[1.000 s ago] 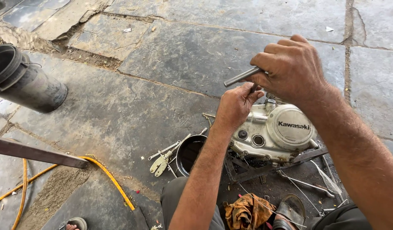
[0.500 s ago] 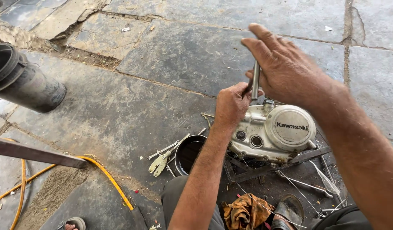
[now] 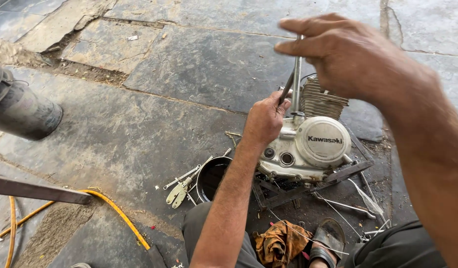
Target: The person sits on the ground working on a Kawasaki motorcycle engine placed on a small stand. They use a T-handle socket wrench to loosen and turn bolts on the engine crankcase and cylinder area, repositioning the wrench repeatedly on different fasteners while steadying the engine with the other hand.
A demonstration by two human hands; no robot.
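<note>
A silver motorcycle engine [image 3: 313,149] with a round side cover sits on a dark metal stand [image 3: 308,186] on the stone floor. An upright metal bar [image 3: 297,79] rises from the engine's top. My right hand [image 3: 353,54] is over the bar's upper end, fingers stretched out, with the bar passing between them. My left hand [image 3: 266,119] is closed at the bar's base, and a thin dark rod [image 3: 286,88] sticks up out of the fist. The bar's tip on the engine is hidden by my left hand.
A black round pan [image 3: 211,173] and a pale hand tool [image 3: 178,191] lie left of the engine. An orange rag [image 3: 278,243] and a sandal [image 3: 328,238] lie near my legs. A yellow hose [image 3: 114,211], a rusty bar [image 3: 35,191] and a dark pipe [image 3: 20,109] are at the left.
The bar swung from slanted to upright. My right hand opened from a closed grip to stretched fingers over its top. My left hand stayed at the base.
</note>
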